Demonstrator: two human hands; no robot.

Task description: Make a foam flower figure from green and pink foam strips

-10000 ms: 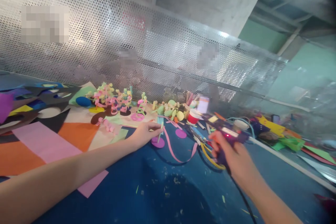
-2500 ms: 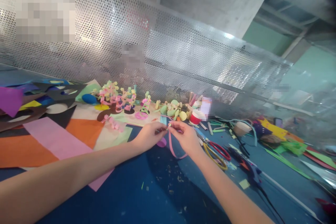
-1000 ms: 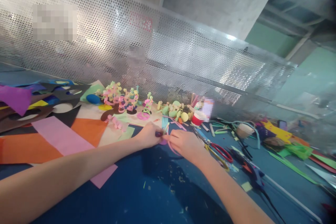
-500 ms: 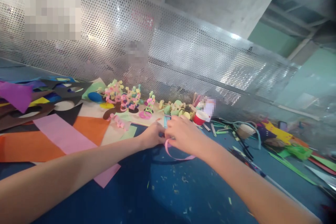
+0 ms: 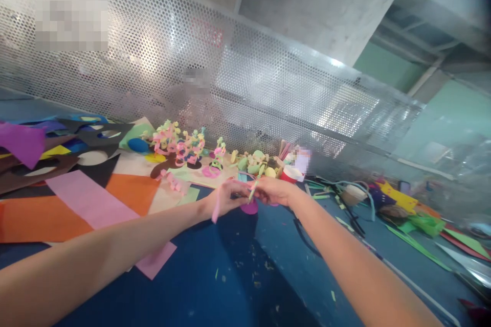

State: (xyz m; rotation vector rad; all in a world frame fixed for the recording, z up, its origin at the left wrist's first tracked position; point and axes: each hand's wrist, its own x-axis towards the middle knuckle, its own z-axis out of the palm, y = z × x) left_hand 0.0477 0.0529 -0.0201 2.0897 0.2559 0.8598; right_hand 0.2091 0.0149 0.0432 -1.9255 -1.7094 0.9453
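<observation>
My left hand point(image 5: 227, 195) and my right hand point(image 5: 274, 190) meet above the blue table point(image 5: 245, 286), both pinched closed. Between them they hold a small pale green paper stick point(image 5: 252, 191) and a pink paper strip point(image 5: 217, 205) that hangs down past my left wrist. A magenta paper disc point(image 5: 250, 208) lies on the table just under the fingers. Behind the hands stand small curled-paper figures point(image 5: 178, 145) on dark bases.
Sheets of orange, pink, black and purple paper point(image 5: 76, 199) cover the left of the table. A red cup point(image 5: 286, 173), green paper scraps point(image 5: 418, 225), cords and tools point(image 5: 353, 199) lie to the right. A perforated metal screen point(image 5: 192, 71) runs along the back.
Ten seconds ago my right hand held a glue gun; it now lies put down. Both hands have lifted off the table, and the pink strip has swung to my left wrist.
</observation>
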